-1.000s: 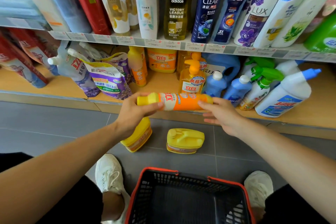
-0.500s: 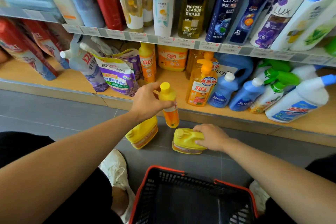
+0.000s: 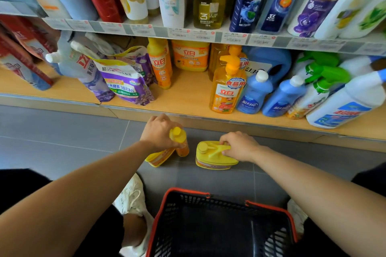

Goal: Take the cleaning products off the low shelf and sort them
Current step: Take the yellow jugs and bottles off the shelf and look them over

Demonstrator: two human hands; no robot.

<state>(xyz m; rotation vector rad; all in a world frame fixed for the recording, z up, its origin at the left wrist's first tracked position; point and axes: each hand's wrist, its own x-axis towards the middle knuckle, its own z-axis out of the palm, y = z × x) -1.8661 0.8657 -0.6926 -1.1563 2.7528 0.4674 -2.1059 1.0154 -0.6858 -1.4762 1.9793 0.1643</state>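
My left hand (image 3: 157, 131) grips the top of an orange bottle with a yellow cap (image 3: 180, 142), held upright low over the grey floor in front of the low shelf (image 3: 188, 98). Partly under that hand lies a yellow jug (image 3: 158, 159) on the floor. My right hand (image 3: 240, 145) grips the handle of a second yellow jug (image 3: 213, 156) lying flat on the floor. On the low shelf remain purple pouches (image 3: 125, 81), an orange pump bottle (image 3: 226, 87), blue bottles (image 3: 254, 94) and spray bottles (image 3: 321, 83).
A black basket with a red rim (image 3: 221, 225) stands on the floor between my white shoes (image 3: 131, 196). An upper shelf with price tags (image 3: 188, 32) carries shampoo bottles. Grey floor tiles stretch to the left.
My left hand has turned the orange bottle upright and lowered it to the floor beside the jug. My right hand let go of that bottle and took hold of the second yellow jug's handle.
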